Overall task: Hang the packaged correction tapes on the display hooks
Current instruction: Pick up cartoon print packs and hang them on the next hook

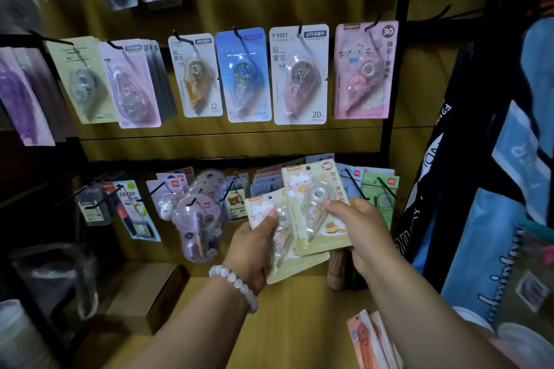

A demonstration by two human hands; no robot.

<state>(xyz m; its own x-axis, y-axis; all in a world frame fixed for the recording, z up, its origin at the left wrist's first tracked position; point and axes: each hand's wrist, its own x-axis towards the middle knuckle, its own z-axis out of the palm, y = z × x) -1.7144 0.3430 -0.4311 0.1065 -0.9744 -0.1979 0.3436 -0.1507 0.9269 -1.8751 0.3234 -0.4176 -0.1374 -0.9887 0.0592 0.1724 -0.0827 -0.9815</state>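
My left hand (254,244) grips a yellow packaged correction tape (284,260) with a cartoon cat, thumb on its front. My right hand (361,229) holds a second yellow packaged correction tape (311,189) of the same kind, lifted slightly higher and overlapping the first. Both packs are in front of the lower row of black display hooks (353,186). On the middle row a pink pack of the same series (364,72) hangs from a hook at the right end.
Other correction tape packs (296,75) hang in rows on the yellow board. A cardboard box (150,293) sits on the shelf at left, orange packs (371,341) lie at bottom right, and blue bags (494,219) hang at right.
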